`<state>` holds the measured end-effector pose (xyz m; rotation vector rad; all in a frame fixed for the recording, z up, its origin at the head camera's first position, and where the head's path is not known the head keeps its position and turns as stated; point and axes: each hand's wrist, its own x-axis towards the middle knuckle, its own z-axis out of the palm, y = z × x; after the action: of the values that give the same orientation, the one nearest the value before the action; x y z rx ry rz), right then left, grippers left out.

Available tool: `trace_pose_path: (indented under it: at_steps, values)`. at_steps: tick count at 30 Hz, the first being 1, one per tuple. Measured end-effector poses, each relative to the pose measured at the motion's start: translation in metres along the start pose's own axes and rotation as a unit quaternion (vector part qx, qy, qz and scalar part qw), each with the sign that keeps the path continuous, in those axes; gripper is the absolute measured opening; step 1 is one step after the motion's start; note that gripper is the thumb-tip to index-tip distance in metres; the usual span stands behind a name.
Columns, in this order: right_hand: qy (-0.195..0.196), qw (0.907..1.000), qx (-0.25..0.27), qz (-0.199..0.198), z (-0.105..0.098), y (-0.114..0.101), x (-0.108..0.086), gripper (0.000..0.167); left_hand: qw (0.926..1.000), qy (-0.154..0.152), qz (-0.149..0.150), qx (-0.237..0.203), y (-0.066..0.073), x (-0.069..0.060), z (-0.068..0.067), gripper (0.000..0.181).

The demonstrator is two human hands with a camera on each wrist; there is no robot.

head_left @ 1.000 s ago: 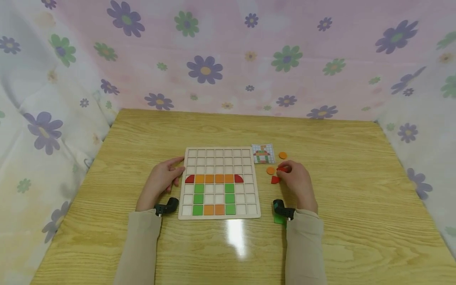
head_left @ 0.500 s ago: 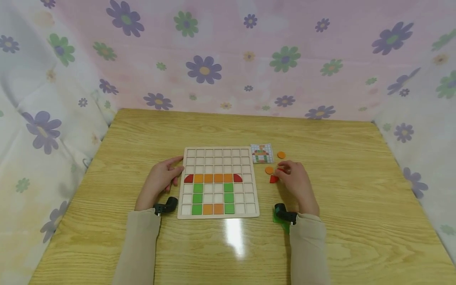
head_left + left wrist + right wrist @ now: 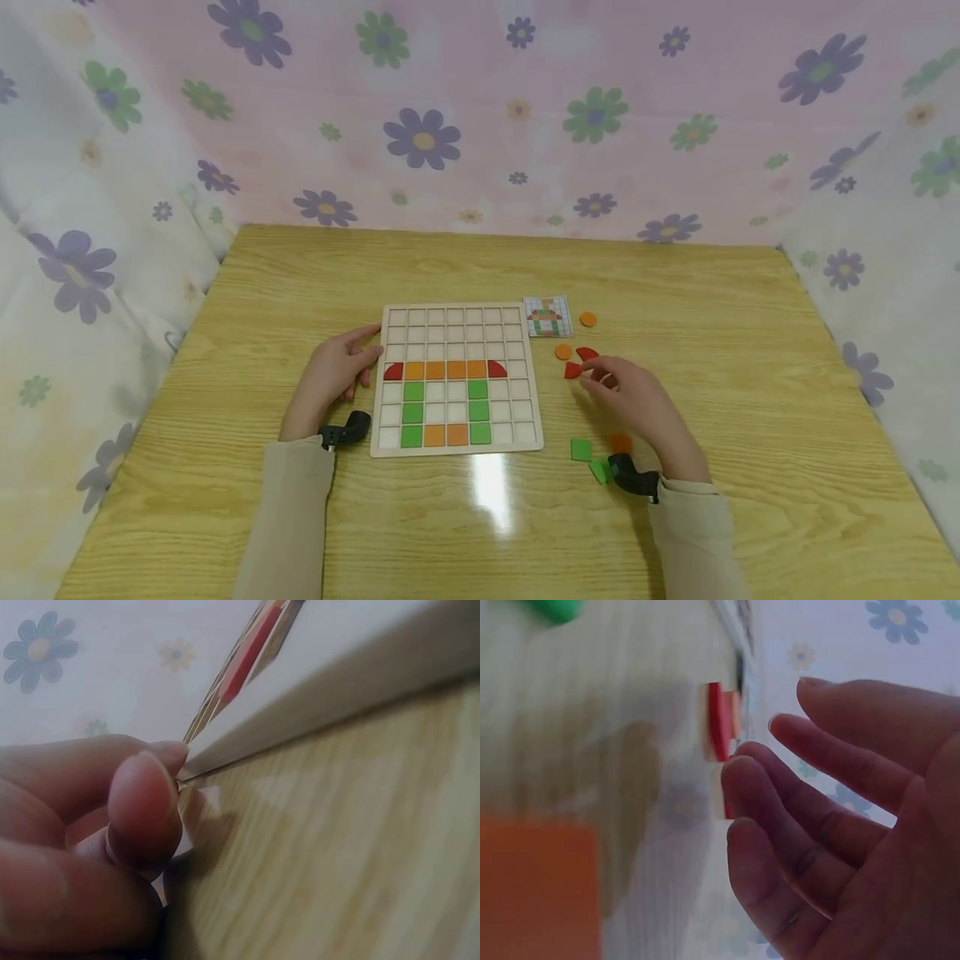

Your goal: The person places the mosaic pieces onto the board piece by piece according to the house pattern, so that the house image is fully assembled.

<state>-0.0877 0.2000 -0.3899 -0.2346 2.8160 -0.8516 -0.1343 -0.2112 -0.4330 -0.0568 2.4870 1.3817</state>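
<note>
My left hand (image 3: 333, 371) rests at the left edge of a wooden grid board (image 3: 456, 390); in the left wrist view, an index fingertip (image 3: 171, 752) touches the board's edge. Set into the board are green squares (image 3: 412, 412), orange squares (image 3: 435, 370) and two red quarter-round tiles (image 3: 497, 368). To the right of it, my right hand (image 3: 637, 396) hovers with loosely bent fingers and nothing between them. Just beyond its fingertips lie one red tile (image 3: 572, 370) and a second red tile (image 3: 587, 354). The right wrist view shows a red tile (image 3: 718, 724) near those fingers.
A small printed pattern card (image 3: 547, 317) lies by the board's upper right corner. Two orange discs (image 3: 563, 352) are near it. Closer to the right wrist are a green square (image 3: 581, 450), another green tile (image 3: 599, 472) and an orange tile (image 3: 620, 443). Flowered cloth (image 3: 480, 108) surrounds the table.
My right hand has drawn back toward the right and front, away from the red tiles. Both red tiles now show on the table, and the tiles under the wrist are uncovered. The left hand stays put.
</note>
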Motion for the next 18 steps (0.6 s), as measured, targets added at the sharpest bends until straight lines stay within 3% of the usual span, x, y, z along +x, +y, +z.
trace_pose_path:
  at_steps: [6, 12, 18]
  values:
    - [-0.015, 0.9988, -0.039, -0.023, -0.001, 0.004, -0.016, 0.024, 0.9999, 0.009, 0.008, 0.002, 0.0, 0.0, -0.003, 0.046]
    - [-0.037, 0.9956, -0.079, -0.034, 0.004, 0.011, -0.044, 0.027, 0.9999, 0.009, 0.005, -0.003, 0.0, -0.001, -0.003, 0.046]
    - [-0.024, 0.9911, -0.116, -0.061, 0.016, 0.018, -0.07, 0.03, 0.9999, 0.003, -0.002, -0.011, -0.001, -0.002, 0.0, 0.046]
